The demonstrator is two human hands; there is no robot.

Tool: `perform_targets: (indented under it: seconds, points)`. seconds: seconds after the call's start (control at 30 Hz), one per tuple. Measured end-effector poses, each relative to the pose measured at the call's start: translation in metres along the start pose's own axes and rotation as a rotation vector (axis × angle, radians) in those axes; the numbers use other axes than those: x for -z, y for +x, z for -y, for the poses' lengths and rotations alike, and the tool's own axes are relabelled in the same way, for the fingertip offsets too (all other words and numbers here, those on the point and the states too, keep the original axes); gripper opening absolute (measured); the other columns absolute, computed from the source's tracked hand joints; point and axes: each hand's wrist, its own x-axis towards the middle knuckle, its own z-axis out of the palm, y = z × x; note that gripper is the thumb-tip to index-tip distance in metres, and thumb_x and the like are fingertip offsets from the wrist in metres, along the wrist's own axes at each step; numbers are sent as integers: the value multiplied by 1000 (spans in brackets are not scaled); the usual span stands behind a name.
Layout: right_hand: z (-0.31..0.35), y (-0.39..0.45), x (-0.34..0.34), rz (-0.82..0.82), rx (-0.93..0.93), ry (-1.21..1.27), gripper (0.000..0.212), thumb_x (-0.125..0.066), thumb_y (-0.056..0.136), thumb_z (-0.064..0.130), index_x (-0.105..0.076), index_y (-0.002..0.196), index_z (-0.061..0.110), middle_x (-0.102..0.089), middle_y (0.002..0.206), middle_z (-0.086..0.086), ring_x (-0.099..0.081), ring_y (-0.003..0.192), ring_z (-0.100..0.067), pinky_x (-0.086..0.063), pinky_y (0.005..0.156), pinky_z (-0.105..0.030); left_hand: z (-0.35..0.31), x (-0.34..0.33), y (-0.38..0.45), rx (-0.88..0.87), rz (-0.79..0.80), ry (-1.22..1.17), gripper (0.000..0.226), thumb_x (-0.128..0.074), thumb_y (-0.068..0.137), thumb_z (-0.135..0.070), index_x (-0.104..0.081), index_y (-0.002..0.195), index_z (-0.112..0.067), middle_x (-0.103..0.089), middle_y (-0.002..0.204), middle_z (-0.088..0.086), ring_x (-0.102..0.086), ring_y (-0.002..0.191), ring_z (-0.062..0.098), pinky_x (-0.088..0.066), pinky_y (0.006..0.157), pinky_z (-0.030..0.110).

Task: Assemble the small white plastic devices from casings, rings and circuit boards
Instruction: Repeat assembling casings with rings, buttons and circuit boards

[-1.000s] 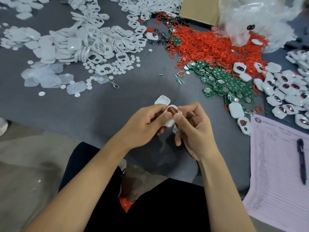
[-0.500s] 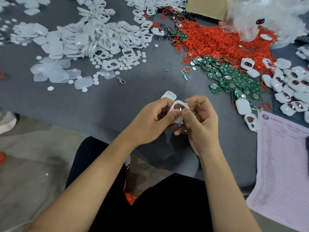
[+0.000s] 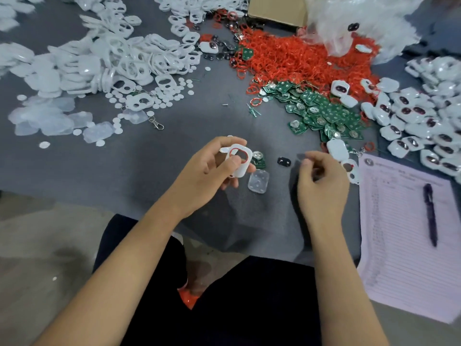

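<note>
My left hand (image 3: 212,168) grips a white casing (image 3: 239,163) with a red ring seated around its opening. My right hand (image 3: 321,181) hovers to the right with loosely curled fingers and holds nothing. Between the hands, on the grey table, lie a green circuit board (image 3: 258,159), a small black oval part (image 3: 284,161) and a clear plastic cover (image 3: 259,181). Piles of parts lie beyond: white casings (image 3: 112,61), red rings (image 3: 299,58) and green circuit boards (image 3: 324,111).
Finished white devices (image 3: 424,121) are heaped at the right. A lined paper sheet (image 3: 399,233) with a dark pen (image 3: 430,213) lies near the right edge. A cardboard box (image 3: 277,8) and a clear plastic bag (image 3: 361,21) stand at the back. A metal clasp (image 3: 157,124) lies left of centre.
My hands have parted: the right hand let go of the casing and moved right. A circuit board, black part and clear cover now show on the table between them.
</note>
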Motion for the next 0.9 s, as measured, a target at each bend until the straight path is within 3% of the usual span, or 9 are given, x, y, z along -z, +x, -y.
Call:
perform_targets:
  seconds: [0.07,0.2,0.37,0.5,0.63,0.77,0.9]
  points:
    - [-3,0,-2,104,86,-85,25,-63,95,16,-75,117,19,-70,99,-3,-61,96,-30,-48,92,-44,0,0,1,-8,-24,-2,26,-53,108,-24,-58,133,-20,-78,107,4,-63,72,13,-49,61,21]
    - [1,-3,-10,160,173,-280,27,-70,95,30,-76,121,25,-61,102,-4,-53,102,-31,-46,90,-43,2,-2,2,-25,-50,11,30,-59,105,-19,-56,136,-18,-77,109,5,-62,73,12,-50,63,21]
    - [-1,-1,-11,159,137,-225,9,-73,93,31,-71,100,25,-63,98,1,-55,98,-26,-44,81,-39,5,-1,1,-36,-37,14,44,-62,101,-8,-52,141,-22,-76,117,3,-68,84,14,-54,73,24]
    - [0,-4,-9,171,113,-161,12,-72,93,28,-59,91,27,-64,90,7,-58,88,-21,-46,75,-42,7,0,1,-42,-31,-11,49,-61,98,-7,-51,141,-27,-75,121,3,-71,91,17,-55,77,23]
    - [2,-7,-6,148,57,26,11,-74,92,30,-65,98,30,-66,86,11,-61,77,-10,-52,75,-37,7,0,1,-31,-45,-51,49,-60,98,-6,-51,142,-26,-75,121,5,-73,95,19,-56,82,24]
    - [9,-11,-6,99,164,85,16,-70,95,31,-70,109,26,-61,81,13,-58,72,-11,-50,72,-28,6,-1,2,-10,-62,-71,48,-58,99,-5,-51,142,-25,-75,121,7,-74,98,21,-56,84,25]
    - [12,-16,-6,117,220,-87,11,-65,95,27,-67,106,29,-60,75,10,-55,68,-11,-42,64,-29,4,-2,2,-19,-94,-86,40,-56,102,-10,-54,138,-27,-76,118,6,-73,92,18,-57,81,25]
